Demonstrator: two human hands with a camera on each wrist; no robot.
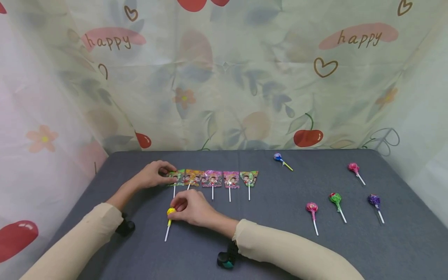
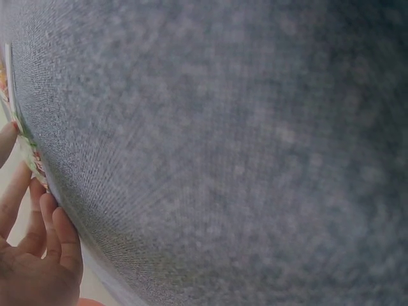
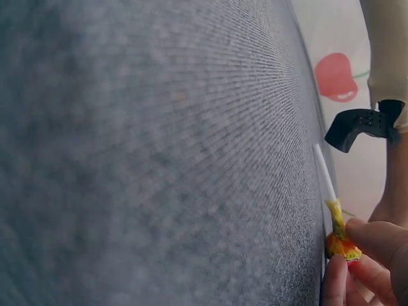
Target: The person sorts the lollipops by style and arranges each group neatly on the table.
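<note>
My right hand (image 1: 196, 208) pinches the round head of a yellow-wrapped lollipop (image 1: 170, 212), whose white stick points toward the front of the table. The right wrist view shows thumb and fingertips around that yellow and orange wrapper (image 3: 342, 247). Farther back on the left, my left hand (image 1: 154, 175) holds the left edge of a flat green-wrapped lollipop (image 1: 179, 177) between thumb and fingers. In the left wrist view that wrapper (image 2: 29, 150) lies between the thumb and fingertips. This lollipop is the leftmost of a row, beside an orange-wrapped one (image 1: 193, 175).
The row continues right with two pink flat lollipops (image 1: 212, 178) and another green one (image 1: 249, 178). Round lollipops lie apart on the right: blue (image 1: 278, 157), pink (image 1: 354, 167), another pink (image 1: 312, 207), green (image 1: 335, 198) and purple (image 1: 374, 200). A printed curtain (image 1: 227, 77) hangs behind the grey table (image 1: 273, 249).
</note>
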